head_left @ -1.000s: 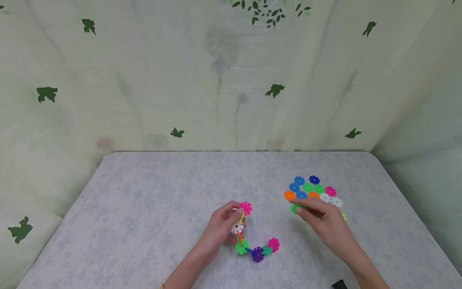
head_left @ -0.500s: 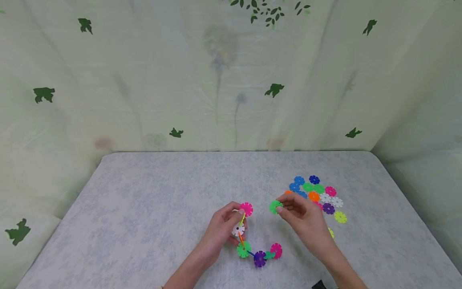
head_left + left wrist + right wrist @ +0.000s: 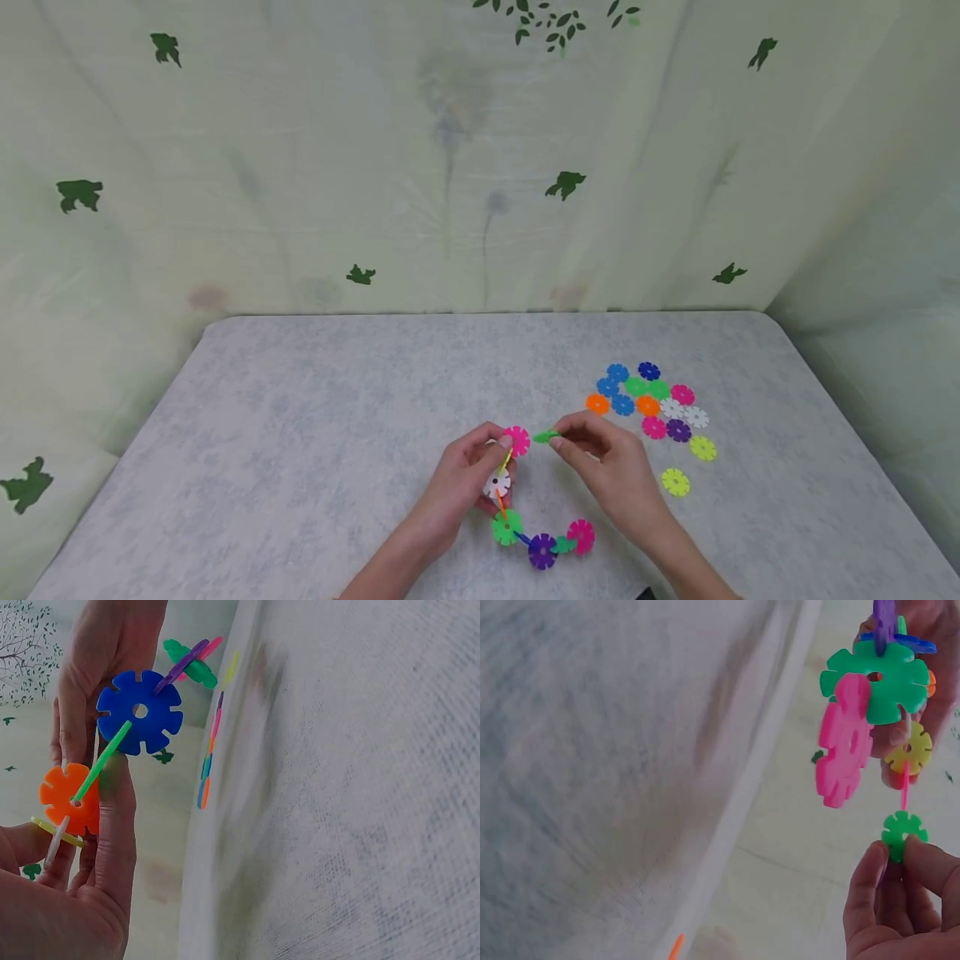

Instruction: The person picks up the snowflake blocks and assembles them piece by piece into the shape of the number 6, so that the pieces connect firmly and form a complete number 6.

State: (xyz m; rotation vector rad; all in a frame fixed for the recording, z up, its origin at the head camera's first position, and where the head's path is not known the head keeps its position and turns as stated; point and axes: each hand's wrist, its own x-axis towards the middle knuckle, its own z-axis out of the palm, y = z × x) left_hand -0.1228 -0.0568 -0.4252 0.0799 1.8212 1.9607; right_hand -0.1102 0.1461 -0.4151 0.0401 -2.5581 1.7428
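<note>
My left hand (image 3: 457, 475) pinches the upper part of a chain of interlocked, notched flower-shaped plastic discs. A pink disc (image 3: 517, 442) forms the chain's top end, joined to a yellow disc (image 3: 907, 748) at my left fingertips. Below come a white disc (image 3: 497, 483), an orange disc (image 3: 69, 796), a green one, a blue disc (image 3: 140, 712), a purple disc (image 3: 542, 552), a teal disc (image 3: 885, 681) and another pink disc (image 3: 581, 537). My right hand (image 3: 611, 475) pinches a loose green disc (image 3: 545, 437), edge-on beside the top pink disc; whether they touch I cannot tell.
Several loose discs lie flat on the grey table (image 3: 337, 400) at the right, among them an orange disc (image 3: 597, 404), a purple disc (image 3: 678, 431) and a yellow disc (image 3: 676, 482). A patterned curtain (image 3: 300, 167) hangs behind the table.
My right hand has lifted the green disc from the loose group and brought it left to the chain, turning it edge-on. My left hand still holds the chain, almost in place.
</note>
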